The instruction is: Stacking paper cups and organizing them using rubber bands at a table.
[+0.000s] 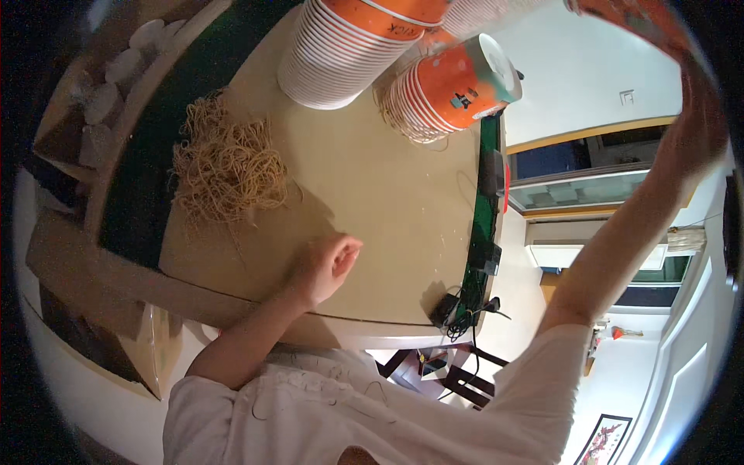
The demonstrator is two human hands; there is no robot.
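My left hand (332,267) rests over the near part of the table with its fingers curled closed; whatever is inside them, if anything, is hidden. Farther up and left of it lies a tangled heap of thin tan strands (229,167), looking like string or rubber bands. My right arm reaches up at the right, and my right hand (639,22) is smeared and partly cut off at the upper edge, its fingers unclear. Beyond the left hand stands a tall stack of orange and white paper cups (329,66). A shorter stack of similar cups (457,89) leans beside it, with more tan strands around its rims.
Black adapters and cables (457,314) sit at the table's right near corner. A green strip (174,139) borders the tan tabletop (372,209). Open cardboard boxes (58,128) stand at the left, one holding pale rounded items (105,101). Clear plastic (492,15) shows behind the cups.
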